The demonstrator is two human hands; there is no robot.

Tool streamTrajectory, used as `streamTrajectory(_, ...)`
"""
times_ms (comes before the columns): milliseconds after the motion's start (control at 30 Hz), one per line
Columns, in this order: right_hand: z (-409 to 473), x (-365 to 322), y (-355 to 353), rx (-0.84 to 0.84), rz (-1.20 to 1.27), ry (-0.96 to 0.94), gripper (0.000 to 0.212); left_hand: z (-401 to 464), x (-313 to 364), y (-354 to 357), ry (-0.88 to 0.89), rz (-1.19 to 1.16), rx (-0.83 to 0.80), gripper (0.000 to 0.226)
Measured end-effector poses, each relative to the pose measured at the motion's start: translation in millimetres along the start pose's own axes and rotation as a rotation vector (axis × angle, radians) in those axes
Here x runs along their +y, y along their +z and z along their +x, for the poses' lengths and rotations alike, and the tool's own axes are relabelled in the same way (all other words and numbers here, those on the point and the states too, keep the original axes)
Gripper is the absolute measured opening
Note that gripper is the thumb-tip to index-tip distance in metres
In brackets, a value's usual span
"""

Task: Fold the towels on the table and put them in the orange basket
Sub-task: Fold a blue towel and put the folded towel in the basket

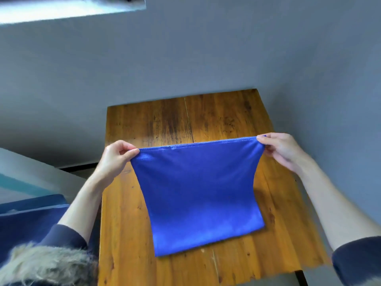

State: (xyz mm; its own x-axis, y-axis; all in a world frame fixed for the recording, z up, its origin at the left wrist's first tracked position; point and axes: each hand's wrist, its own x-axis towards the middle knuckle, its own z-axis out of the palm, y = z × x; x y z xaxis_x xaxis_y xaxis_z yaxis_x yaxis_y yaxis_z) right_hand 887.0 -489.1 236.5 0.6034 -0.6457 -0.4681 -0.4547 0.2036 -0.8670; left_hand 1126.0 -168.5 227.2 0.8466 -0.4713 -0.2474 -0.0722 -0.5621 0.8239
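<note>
Desk (144,203): worn wooden top, plank seam running down the middle, dark stains at the far end, set against a grey wall (206,58). Blue upholstered seat or similar (31,213) at lower left, can't tell exactly what. No orange basket in view.

Blue towel (202,193) sits mid-desk: near edge lies on the wood, far edge is lifted and pulled taut. Looks already doubled, though layers are hard to count.

Left hand (115,157) pinches the far-left corner between thumb and fingers. Right hand (282,149) pinches the far-right corner the same way. Both forearms bare, dark sleeves pushed up.

Step, as I read it: mid-fold. Next move likely calls for carrying the raised edge toward the near edge, keeping tension even so corners line up, then flattening. Basket needs locating afterwards.
</note>
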Motion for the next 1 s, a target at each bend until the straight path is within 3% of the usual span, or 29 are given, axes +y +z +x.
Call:
streamTrajectory(267,-54.9,-90.5,-21.4,0.045,-0.221,-0.357,0.007,-48.3,82.3,-58.5,0.213,0.029,0.150,0.014)
streamTrajectory(433,-82.1,-131.3,-35.0,0.036,-0.104,-0.479,0.012,-82.8,121.7,-77.4,0.320,-0.025,0.258,0.008)
streamTrajectory(600,-108.0,-154.2,-37.7,-0.003,0.042,-0.489,0.015,-101.6,142.8,-94.7,0.386,-0.094,0.362,0.018)
streamTrajectory(700,-120.2,-160.8,-36.4,0.004,0.079,-0.503,0.015,-107.0,148.5,-101.0,0.407,-0.103,0.383,0.016)
streamTrajectory(800,-127.2,-166.3,-34.2,0.034,-0.072,-0.561,0.016,-112.2,150.8,-108.1,0.415,-0.073,0.383,0.009)
streamTrajectory(1000,-133.7,-177.4,-23.7,0.103,-0.227,-0.660,0.012,-106.9,145.3,-127.7,0.413,0.199,0.275,0.018)
